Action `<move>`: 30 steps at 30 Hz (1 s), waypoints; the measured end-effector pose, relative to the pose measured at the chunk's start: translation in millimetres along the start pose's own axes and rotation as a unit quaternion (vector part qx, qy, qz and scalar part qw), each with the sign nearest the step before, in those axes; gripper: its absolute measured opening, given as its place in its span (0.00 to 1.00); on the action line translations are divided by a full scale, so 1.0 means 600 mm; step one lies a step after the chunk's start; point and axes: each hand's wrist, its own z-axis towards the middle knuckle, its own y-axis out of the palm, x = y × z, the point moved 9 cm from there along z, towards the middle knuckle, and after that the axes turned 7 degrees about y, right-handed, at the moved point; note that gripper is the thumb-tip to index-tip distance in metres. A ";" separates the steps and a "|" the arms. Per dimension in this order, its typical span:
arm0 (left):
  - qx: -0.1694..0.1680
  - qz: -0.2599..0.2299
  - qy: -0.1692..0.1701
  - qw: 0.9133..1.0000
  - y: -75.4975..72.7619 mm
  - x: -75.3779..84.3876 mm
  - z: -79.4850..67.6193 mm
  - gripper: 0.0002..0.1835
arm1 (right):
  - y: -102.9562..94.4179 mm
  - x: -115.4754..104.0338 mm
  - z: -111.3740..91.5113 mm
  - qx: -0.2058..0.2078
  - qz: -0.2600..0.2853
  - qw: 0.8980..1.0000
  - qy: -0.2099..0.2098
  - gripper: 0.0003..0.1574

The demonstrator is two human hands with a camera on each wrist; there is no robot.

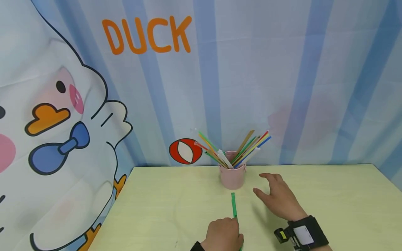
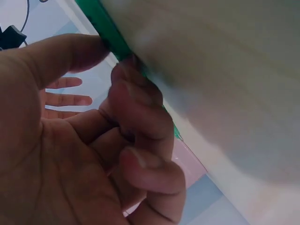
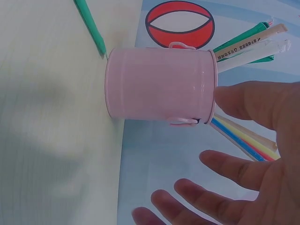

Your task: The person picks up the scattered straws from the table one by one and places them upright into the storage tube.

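A slim green wrapped straw lies along the table in front of the pink bucket, its far tip just short of the base. My left hand is over its near part; in the left wrist view, thumb and fingers pinch the green straw at the tabletop. To the right of the bucket, my right hand hovers with fingers spread and holds nothing. The right wrist view shows its thumb near the rim of the bucket, though contact cannot be judged.
Several straws in mixed colours, some wrapped, lean outward from the bucket. Behind the pale wooden table hangs a blue striped cloth with a printed duck. A dark wrist strap with a small camera sits on the right wrist.
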 end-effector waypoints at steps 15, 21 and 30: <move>0.024 -0.066 0.011 0.997 -0.051 0.001 -0.020 0.13 | -0.010 0.009 0.001 -0.003 -0.001 1.000 -0.001 0.41; 0.033 -0.125 0.023 0.991 -0.102 0.005 -0.038 0.09 | -0.015 0.017 0.002 -0.011 0.009 1.000 0.008 0.43; 0.191 -0.202 0.079 0.957 -0.203 -0.028 -0.064 0.09 | -0.023 0.011 0.000 -0.006 0.024 1.000 0.005 0.40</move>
